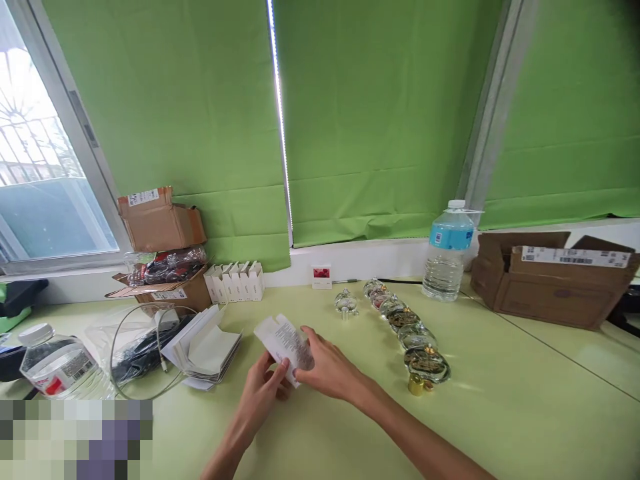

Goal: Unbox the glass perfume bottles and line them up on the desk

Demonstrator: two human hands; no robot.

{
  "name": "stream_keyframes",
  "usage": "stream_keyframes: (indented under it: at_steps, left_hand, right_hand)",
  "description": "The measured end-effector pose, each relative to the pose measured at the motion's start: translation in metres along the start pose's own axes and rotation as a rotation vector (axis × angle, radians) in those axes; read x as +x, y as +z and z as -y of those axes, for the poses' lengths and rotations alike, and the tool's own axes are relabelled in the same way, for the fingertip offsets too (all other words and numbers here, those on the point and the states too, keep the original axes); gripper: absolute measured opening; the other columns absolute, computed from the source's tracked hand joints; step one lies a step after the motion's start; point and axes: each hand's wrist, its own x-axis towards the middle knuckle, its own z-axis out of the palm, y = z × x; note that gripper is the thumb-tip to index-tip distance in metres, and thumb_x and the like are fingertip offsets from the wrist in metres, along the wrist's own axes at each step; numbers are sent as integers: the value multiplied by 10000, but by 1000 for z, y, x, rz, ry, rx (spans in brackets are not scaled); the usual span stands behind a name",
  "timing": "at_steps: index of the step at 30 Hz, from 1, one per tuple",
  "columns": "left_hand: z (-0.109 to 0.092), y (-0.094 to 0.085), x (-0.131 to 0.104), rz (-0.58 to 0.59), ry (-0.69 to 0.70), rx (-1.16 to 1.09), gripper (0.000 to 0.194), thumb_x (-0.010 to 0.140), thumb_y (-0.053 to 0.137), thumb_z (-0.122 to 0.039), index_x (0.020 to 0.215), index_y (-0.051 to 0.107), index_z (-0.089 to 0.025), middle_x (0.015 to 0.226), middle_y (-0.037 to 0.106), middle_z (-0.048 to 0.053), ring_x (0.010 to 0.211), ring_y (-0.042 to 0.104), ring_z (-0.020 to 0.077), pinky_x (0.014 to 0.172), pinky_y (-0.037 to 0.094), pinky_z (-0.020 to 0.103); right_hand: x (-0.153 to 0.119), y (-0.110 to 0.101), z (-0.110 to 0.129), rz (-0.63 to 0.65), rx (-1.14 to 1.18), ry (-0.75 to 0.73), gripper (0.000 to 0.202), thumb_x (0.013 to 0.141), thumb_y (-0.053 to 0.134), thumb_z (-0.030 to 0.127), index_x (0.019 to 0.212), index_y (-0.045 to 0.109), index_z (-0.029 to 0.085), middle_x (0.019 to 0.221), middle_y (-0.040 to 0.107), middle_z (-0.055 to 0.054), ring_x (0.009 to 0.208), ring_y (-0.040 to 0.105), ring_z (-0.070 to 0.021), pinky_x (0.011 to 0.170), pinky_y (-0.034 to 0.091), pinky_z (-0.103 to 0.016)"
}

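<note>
- Pale yellow-green table [500, 413], spread beneath everything here.
- Open cardboard box [555, 293], at the table's far right.
- Row of round glass bottles [411, 337], running away from the person, right of the hands.
- Large water bottle [446, 263], upright just left of that box.
- Right hand [333, 363], thumb and fingers gripping the carton's right side.
- Left hand [265, 383], pinching its lower left edge.
- White printed carton [278, 339], tilted between both hands (whether it touches the table, I cannot tell).
- Gold cap [415, 385], at the row's near end.
</note>
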Motion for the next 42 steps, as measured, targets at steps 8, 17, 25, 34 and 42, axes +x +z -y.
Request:
stream_keyframes:
  at_steps: [8,17,25,34,42]
  left_hand:
    - [-8,-1,-7,-88,121,266,470,866,480,-498,1260,517,-246,1046,667,77,712,627,161,598,505,269]
    - [-15,-3,-6,-64,76,186,577,890,400,-550,1347,446,-201,1212,621,115,914,658,212,811,486,304]
    - [4,-11,4,-246,-12,319,571,880,423,-531,1323,434,-171,1337,497,163,1219,482,282,951,427,413]
    - [13,-13,4,-292,312,790,322,909,415,-287,1206,517,-222,1323,493,108,1229,457,278,951,449,453]
    - [8,-19,6,-338,508,1074,287,885,413,-186,1136,553,-184,1206,567,126,1083,548,286,836,505,443]
  right_hand:
    - [2,12,6,5,0,-49,254,815,526,372,1009,607,231,899,703,-42,806,648,-203,623,369,-242]
    - [33,33,10,-74,-141,73,244,878,475,358,1021,628,232,900,721,-62,839,667,-196,660,394,-236]
    - [112,53,15,-145,-242,189,324,899,450,418,1034,656,208,945,717,-102,909,661,-219,719,426,-271]
    - [222,72,12,-180,-264,219,319,931,471,383,1143,585,173,1082,642,-86,966,614,-192,818,488,-343]
    - [256,91,6,-164,-347,216,304,909,534,327,1169,551,170,1173,575,-79,984,590,-196,832,509,-401]
